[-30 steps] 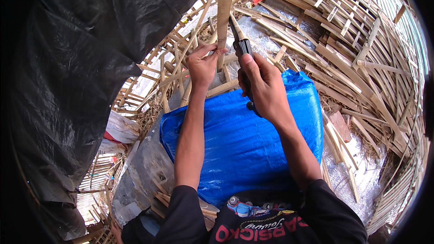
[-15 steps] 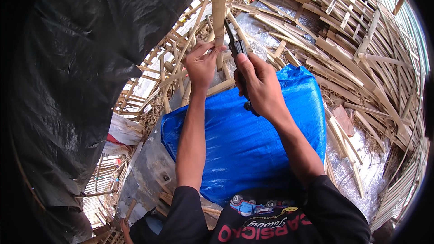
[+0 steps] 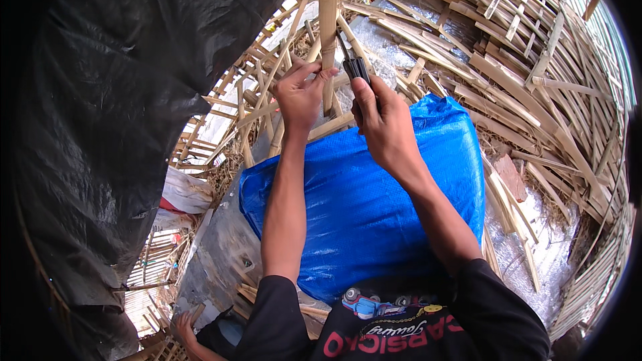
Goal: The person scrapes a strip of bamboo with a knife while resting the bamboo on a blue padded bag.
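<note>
Above the blue tarp (image 3: 374,194), left hand (image 3: 299,93) fingers pinch the bamboo strip (image 3: 328,20); right hand (image 3: 384,123) grips a dark-handled knife (image 3: 354,66).

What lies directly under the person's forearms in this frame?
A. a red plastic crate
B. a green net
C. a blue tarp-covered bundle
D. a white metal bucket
C: both forearms stretch over the blue tarp-covered bundle while the left hand grips the bamboo strip.

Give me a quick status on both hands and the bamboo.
Left hand gripping upright pale bamboo slat. Right hand holding black-handled knife against it. Blue tarp bundle below, nothing blocking.
</note>
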The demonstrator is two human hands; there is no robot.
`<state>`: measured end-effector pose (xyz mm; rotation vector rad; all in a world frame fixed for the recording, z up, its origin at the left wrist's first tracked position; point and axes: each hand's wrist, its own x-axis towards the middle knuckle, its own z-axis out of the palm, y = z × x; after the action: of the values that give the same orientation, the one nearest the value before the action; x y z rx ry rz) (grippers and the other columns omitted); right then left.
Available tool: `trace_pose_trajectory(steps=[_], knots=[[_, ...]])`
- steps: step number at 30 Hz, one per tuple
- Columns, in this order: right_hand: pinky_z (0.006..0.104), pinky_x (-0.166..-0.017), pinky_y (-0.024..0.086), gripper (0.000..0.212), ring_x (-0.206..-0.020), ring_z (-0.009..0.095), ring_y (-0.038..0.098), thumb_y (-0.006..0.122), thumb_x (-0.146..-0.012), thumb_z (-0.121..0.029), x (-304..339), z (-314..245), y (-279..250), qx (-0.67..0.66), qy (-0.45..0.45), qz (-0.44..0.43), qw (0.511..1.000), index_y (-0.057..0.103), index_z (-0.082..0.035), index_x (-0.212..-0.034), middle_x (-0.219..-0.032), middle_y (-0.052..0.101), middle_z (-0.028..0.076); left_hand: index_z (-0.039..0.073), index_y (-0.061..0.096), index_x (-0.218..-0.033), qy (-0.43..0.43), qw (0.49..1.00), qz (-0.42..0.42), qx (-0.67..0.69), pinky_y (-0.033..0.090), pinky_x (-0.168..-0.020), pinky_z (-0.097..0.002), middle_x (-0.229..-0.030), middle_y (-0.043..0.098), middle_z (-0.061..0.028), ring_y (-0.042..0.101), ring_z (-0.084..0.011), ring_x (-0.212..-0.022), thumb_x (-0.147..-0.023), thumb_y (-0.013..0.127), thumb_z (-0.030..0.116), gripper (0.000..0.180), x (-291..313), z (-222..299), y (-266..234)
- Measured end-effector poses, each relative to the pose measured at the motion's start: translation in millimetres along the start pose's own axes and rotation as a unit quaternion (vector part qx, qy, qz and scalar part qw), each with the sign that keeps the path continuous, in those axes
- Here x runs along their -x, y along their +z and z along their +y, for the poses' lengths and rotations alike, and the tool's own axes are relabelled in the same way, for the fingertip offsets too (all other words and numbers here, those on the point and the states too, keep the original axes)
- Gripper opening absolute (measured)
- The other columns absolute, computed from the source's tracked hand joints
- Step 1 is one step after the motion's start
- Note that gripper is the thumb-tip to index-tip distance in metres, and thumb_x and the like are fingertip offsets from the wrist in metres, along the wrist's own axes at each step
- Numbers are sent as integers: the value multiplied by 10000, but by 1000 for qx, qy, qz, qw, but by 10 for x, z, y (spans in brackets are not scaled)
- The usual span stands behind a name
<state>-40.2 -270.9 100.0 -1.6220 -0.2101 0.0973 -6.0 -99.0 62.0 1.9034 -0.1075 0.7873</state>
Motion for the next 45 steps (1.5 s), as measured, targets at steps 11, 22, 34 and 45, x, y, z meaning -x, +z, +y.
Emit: trace_pose_trajectory(steps=[11,22,34,45], knots=[[332,-523,424,377,-577,125,528,532,-1072,-334,-82,-61,-268,-49,10,18,999,602,20,-960,-650,560,52,17,781,-1039,-57,998,-21,4,501,-781,-269,-882,722,-19,635,-85,-852,-847,827,86,209,-57,39,-115],[340,-521,453,399,-539,174,555,513,-1075,-358,13,-57,-101,-103,53,-96,989,571,2,-914,-635,558,71,-14,777,-1012,-33,998,-27,53,521,-755,-262,-883,701,-22,623,-90,-870,-858,798,43,166,36,20,-66],[278,-500,384,402,-554,72,471,485,-1090,-364,46,-105,-88,-154,23,-68,985,539,-37,-861,-650,510,-19,-30,772,-1010,-21,998,-36,36,544,-766,-267,-887,705,-39,631,-93,-836,-858,789,11,159,1,40,-36],[416,-547,454,305,-590,318,606,529,-1069,-263,-71,-59,-218,91,-73,93,989,611,31,-1073,-663,604,146,-30,775,-1006,-32,999,-38,-10,534,-780,-269,-916,723,-34,637,-85,-861,-865,785,14,148,-23,127,-60]])
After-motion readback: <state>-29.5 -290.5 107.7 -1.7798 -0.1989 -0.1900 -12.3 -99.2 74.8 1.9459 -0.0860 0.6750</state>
